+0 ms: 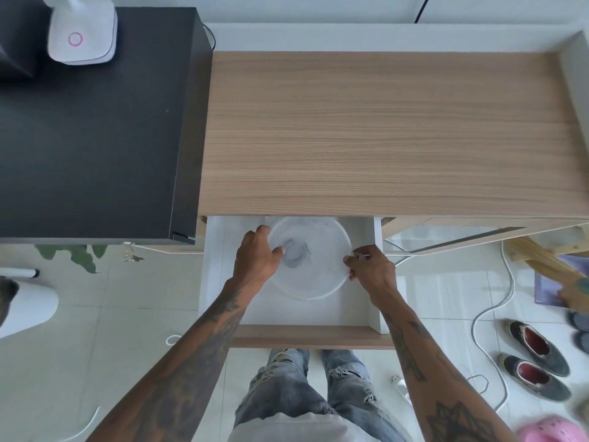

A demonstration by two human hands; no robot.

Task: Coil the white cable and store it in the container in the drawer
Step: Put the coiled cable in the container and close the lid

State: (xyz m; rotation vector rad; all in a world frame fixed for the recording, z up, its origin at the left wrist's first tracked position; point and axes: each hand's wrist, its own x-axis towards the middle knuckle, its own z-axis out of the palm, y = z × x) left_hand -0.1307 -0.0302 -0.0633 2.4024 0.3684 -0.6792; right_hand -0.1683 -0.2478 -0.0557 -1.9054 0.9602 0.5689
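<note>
Inside the open white drawer (363, 311), the left hand (256, 261) grips the left rim of a round clear plastic container (310, 258), while the right hand (371, 269) pinches its right rim. A grey blurred mass lies within; whether it is the cable cannot be told. A white cable (497, 301) trails across the tiled floor (127, 298) right of the light wooden desk (382, 129).

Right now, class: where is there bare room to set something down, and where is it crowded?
Free: the wooden desktop behind the drawer, wholly bare. Crowded: inside the drawer, where the round container and both hands, left hand and right hand, fill the middle.
</note>
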